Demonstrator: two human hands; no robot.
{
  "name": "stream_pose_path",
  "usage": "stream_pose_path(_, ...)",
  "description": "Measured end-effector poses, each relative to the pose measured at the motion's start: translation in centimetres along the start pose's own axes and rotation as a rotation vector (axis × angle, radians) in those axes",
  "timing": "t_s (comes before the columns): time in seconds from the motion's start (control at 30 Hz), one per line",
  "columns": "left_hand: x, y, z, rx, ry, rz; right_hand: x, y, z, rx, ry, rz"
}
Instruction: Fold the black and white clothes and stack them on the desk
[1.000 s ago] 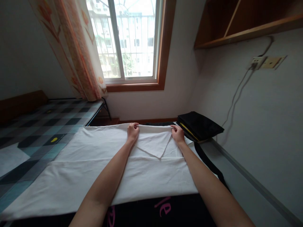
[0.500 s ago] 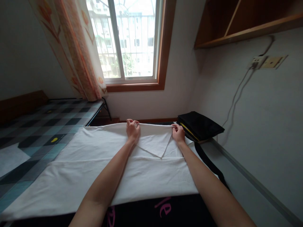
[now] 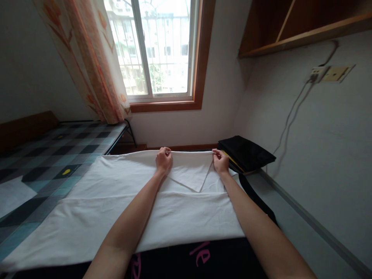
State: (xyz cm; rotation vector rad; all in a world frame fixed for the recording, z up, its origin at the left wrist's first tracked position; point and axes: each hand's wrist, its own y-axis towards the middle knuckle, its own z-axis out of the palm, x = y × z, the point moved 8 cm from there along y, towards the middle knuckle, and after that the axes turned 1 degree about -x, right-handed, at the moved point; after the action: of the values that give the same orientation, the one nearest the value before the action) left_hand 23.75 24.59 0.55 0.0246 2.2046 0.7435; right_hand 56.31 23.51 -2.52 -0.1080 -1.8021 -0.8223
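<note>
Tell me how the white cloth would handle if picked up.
The white cloth would probably flop: it's creased, and a pointed flap lies folded near its far edge. It's likely light for its size, since that edge looks thin in the fingers.

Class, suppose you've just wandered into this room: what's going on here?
A person is handling a white cloth spread out in front of them. The left hand and the right hand each pinch its far edge, a little apart. Between them a pointed flap lies folded over, its tip toward the person. Black fabric with pink lettering shows at the cloth's near edge. A black folded bundle lies just right of the right hand.
</note>
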Motion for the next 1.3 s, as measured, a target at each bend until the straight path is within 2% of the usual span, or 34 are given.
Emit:
stream_pose_path(0.2,-0.5,-0.3,1.1,0.167,0.183,0.043,0.2,-0.3,-0.3,-0.014,-0.163,-0.036)
stream_pose_path(0.33,-0.9,-0.3,1.3,0.202,0.307,0.083,0.0,-0.4,-0.3,-0.012,-0.201,-0.035)
stream_pose_path(0.6,0.3,0.6,1.5,0.323,0.283,0.055,0.4,-0.4,-0.4,-0.033,-0.235,-0.07)
stream_pose_path(0.73,0.6,1.1,1.3,0.308,0.249,0.073,0.2,-0.4,-0.4,-0.041,-0.236,-0.068)
stream_pose_path(0.97,0.0,1.4,0.4,0.207,0.147,0.058,0.6,-0.6,-0.4,-0.032,-0.18,-0.03)
stream_pose_path(1.17,-0.7,1.3,-0.1,0.146,0.151,0.064,0.1,-1.2,0.4,0.017,0.018,0.174)
stream_pose_path(1.3,-0.2,1.1,0.4,0.167,0.142,0.052,-1.0,-1.2,1.4,0.07,0.072,0.254)
